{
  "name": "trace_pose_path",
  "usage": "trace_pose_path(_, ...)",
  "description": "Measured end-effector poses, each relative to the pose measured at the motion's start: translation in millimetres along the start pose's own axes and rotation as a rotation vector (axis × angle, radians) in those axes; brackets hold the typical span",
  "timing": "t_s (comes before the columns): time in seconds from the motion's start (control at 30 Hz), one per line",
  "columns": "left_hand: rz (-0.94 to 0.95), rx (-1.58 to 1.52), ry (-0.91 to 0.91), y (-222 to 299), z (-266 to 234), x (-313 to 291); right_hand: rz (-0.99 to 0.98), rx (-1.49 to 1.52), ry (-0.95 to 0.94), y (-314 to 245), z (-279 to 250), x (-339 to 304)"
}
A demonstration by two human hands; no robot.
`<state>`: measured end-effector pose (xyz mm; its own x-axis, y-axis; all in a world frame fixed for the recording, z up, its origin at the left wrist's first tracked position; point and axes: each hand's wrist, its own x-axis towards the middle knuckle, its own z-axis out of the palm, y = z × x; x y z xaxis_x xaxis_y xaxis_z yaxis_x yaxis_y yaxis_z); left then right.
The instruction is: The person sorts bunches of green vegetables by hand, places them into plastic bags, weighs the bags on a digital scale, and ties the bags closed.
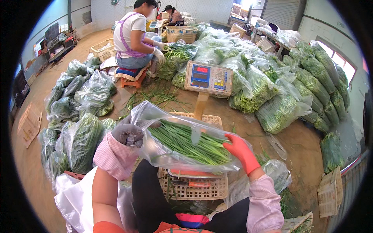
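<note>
Slanting, a clear bag (149,113), green stalks (186,144) inside, lies between left hand (129,134), fingers curled tight on plastic, and right hand (240,150), fingers clasping the other end. Slack right grip could drop that end.

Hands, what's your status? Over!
Gray-gloved left hand closed on clear bag. Red-gloved right hand at bag's right end. Green stalks inside. Scale display stands beyond.
</note>
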<state>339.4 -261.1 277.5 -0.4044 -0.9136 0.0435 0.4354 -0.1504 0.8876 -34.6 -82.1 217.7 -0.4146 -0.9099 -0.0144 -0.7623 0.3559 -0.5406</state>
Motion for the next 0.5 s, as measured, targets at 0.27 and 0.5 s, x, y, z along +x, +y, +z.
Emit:
trace_pose_path(0.27, 0.097, 0.166, 0.033, 34.2, -0.3, 46.5, -0.279, -0.524, 0.925, -50.1, -141.9, -28.9)
trace_pose_path(0.5, 0.064, 0.169, -0.025, 53.8, -1.2, 54.7, -0.259, -0.475, 1.083, -84.2, -192.4, -42.2)
